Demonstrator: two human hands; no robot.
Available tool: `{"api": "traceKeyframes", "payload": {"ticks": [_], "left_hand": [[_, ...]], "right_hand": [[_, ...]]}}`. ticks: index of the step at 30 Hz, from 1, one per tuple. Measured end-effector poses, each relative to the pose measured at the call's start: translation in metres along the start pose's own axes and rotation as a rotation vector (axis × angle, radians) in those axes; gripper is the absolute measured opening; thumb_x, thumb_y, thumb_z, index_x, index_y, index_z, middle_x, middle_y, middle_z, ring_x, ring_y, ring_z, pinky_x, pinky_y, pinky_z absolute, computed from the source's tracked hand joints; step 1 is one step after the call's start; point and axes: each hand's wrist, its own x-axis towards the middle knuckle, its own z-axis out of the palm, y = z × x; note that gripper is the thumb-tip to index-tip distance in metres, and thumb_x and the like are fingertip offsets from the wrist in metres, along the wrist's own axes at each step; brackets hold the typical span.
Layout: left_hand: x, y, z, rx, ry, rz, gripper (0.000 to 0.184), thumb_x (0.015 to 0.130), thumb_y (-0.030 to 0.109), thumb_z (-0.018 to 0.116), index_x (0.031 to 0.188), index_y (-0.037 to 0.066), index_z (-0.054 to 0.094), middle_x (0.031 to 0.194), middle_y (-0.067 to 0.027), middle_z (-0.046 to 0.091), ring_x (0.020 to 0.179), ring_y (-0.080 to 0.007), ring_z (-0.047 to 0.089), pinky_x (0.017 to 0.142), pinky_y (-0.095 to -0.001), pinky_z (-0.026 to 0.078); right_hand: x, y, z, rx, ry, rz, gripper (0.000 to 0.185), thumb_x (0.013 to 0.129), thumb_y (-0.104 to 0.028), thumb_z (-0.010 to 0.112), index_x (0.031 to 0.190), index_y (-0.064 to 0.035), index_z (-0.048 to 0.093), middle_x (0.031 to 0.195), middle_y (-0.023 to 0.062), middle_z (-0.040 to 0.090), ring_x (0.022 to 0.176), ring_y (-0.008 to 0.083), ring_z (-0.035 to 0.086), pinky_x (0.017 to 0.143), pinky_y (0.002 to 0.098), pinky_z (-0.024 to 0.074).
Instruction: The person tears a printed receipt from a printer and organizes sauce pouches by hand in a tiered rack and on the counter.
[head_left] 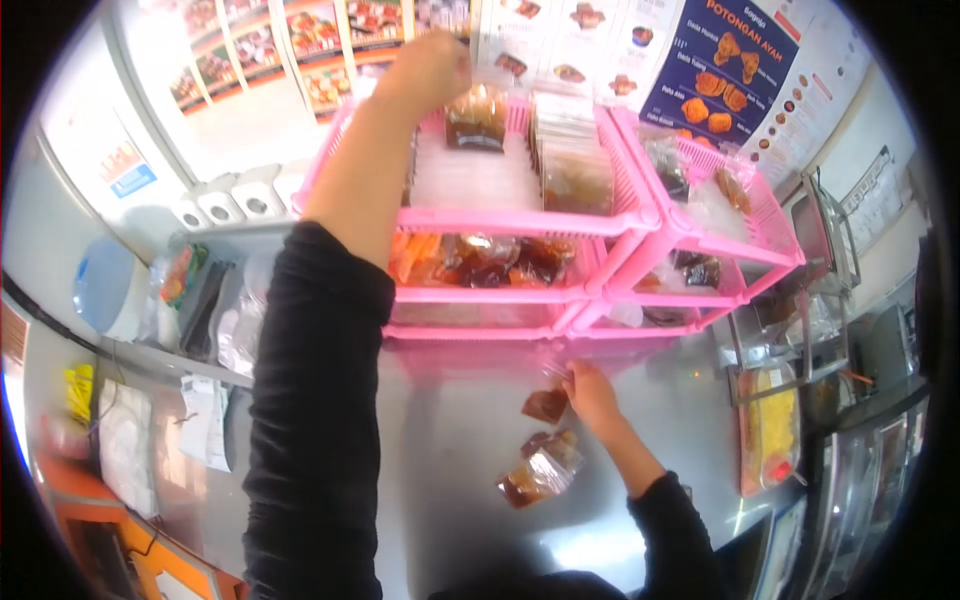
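Note:
My left hand (428, 72) is raised over the top tier of the pink rack (540, 218), its fingers closed on the upper edge of a clear plastic sauce packet (476, 118) with dark brown contents. Lower down, over the steel counter (440, 420), my right hand (594, 398) pinches the clear top of another sauce packet (545, 404), reddish brown. Just below that one, a few more brown packets (540, 472) lie together on the metal. A row of upright flat packets (575, 165) stands in the top tier, right of the raised packet.
Bagged orange and dark items (480, 260) fill the middle tier. A second pink rack (720, 235) adjoins on the right. Farther right is a container of yellow food (770, 430). At left are a grey bin (215, 300) with plastic bags and a paper slip (205, 420).

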Motion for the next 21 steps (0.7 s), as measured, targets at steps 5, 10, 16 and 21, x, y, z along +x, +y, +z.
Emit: {"api": "traceKeyframes", "payload": {"ticks": [5, 10, 16, 21], "left_hand": [[-0.003, -0.001, 0.003, -0.042, 0.034, -0.001, 0.011, 0.068, 0.011, 0.060, 0.073, 0.002, 0.065, 0.081, -0.0151, 0.060, 0.078, -0.0310, 0.060, 0.073, -0.0377, 0.048], [-0.005, 0.001, 0.001, -0.063, 0.029, -0.010, 0.011, 0.068, 0.010, 0.061, 0.074, 0.003, 0.066, 0.082, -0.0137, 0.061, 0.079, -0.0300, 0.060, 0.074, -0.0367, 0.048], [-0.001, -0.003, 0.004, -0.050, 0.000, -0.018, 0.012, 0.068, 0.012, 0.063, 0.076, 0.004, 0.068, 0.082, -0.0125, 0.061, 0.080, -0.0283, 0.060, 0.075, -0.0360, 0.048], [0.000, -0.005, 0.000, -0.059, -0.023, 0.025, 0.011, 0.069, 0.009, 0.061, 0.076, 0.006, 0.069, 0.081, -0.0146, 0.061, 0.081, -0.0302, 0.060, 0.076, -0.0377, 0.048]], "right_hand": [[-0.004, -0.050, -0.077, 0.215, -0.187, -0.268, 0.008, 0.075, -0.010, 0.063, 0.081, -0.0051, 0.061, 0.085, 0.0133, 0.062, 0.079, 0.0309, 0.060, 0.070, 0.0381, 0.0476], [0.013, -0.142, -0.214, 0.180, -0.134, -0.506, 0.009, 0.075, -0.008, 0.065, 0.083, -0.0031, 0.063, 0.076, 0.0091, 0.064, 0.064, 0.0163, 0.060, 0.061, 0.0294, 0.0476], [0.074, -0.221, -0.304, 0.311, 0.180, -0.576, 0.009, 0.076, -0.007, 0.062, 0.084, -0.0019, 0.062, 0.071, 0.0078, 0.062, 0.061, 0.0122, 0.057, 0.058, 0.0258, 0.0456], [0.161, -0.230, -0.283, 0.264, 0.230, -0.630, 0.011, 0.070, -0.010, 0.065, 0.079, -0.0048, 0.064, 0.068, 0.0061, 0.063, 0.062, 0.0148, 0.060, 0.059, 0.0296, 0.0468]]}}
